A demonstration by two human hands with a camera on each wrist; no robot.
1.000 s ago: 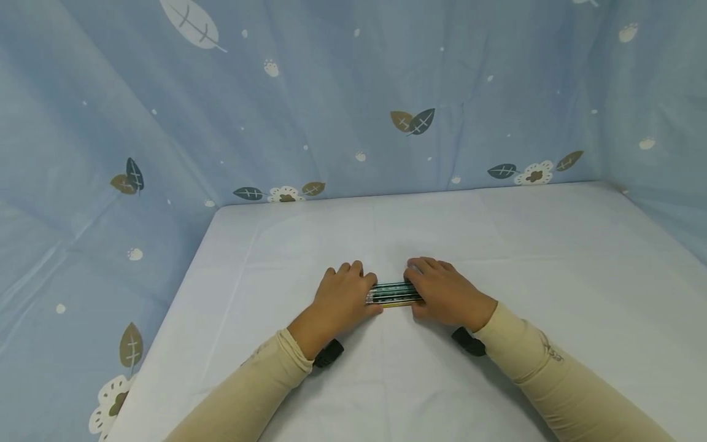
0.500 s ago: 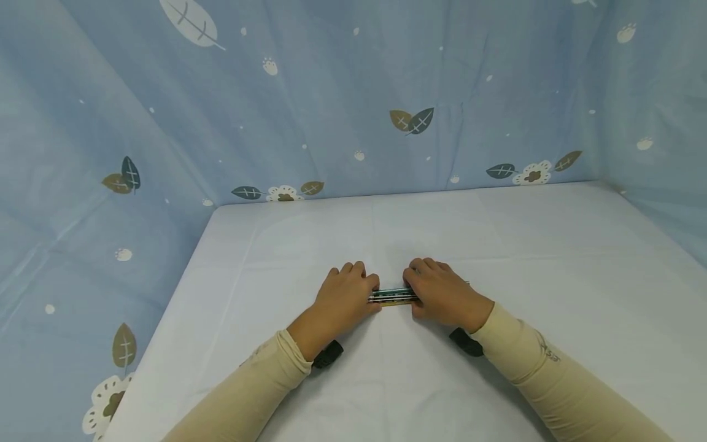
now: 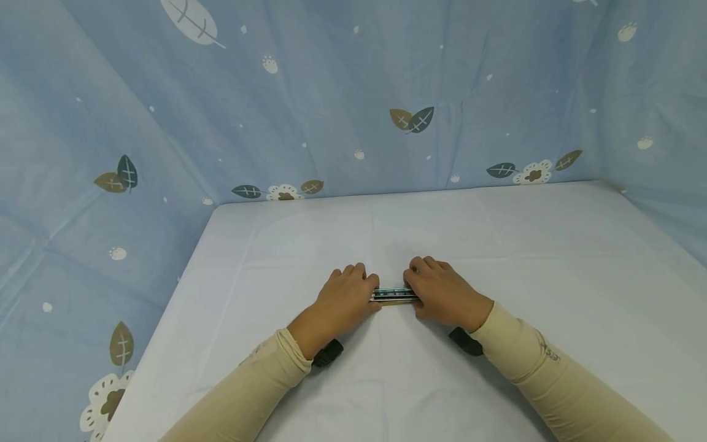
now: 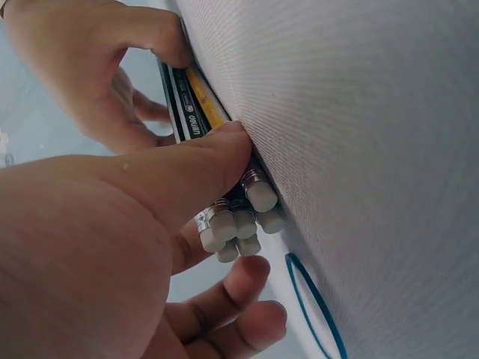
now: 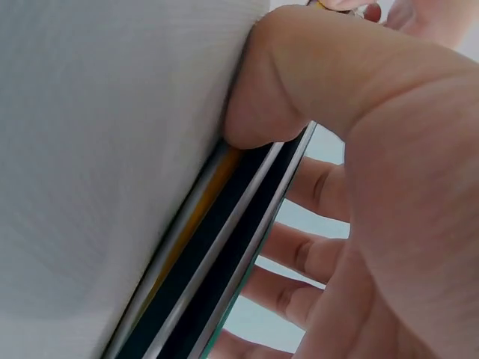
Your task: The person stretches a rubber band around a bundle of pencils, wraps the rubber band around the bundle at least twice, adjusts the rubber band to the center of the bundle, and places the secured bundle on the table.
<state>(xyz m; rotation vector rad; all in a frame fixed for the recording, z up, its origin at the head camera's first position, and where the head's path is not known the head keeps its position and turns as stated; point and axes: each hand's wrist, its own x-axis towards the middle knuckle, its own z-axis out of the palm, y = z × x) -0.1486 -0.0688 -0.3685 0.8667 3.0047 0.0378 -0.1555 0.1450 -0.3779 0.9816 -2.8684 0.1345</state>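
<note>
A bundle of several dark, silver-striped pencils (image 3: 394, 294) lies across between both hands, low over the white cloth; one yellow pencil (image 4: 206, 99) runs along its lower side. My left hand (image 3: 345, 299) grips the left end, thumb in front. White eraser tips (image 4: 262, 196) in metal collars poke out past that thumb, stacked unevenly. Farther along, my right hand (image 3: 446, 296) holds the bundle, its thumb (image 5: 266, 97) pressed to the near side and the other fingers behind. A thin teal loop (image 4: 322, 301), like an elastic band, rests on the cloth beyond the eraser ends.
White cloth (image 3: 497, 245) covers the table. Blue leaf-patterned fabric (image 3: 353, 92) hangs along the back and sides. Dark wrist devices (image 3: 328, 353) sit under both wrists, close to the cloth.
The visible stretch of pencils between the hands has become narrower, drawn closer together. Both hands stay almost where they were.
</note>
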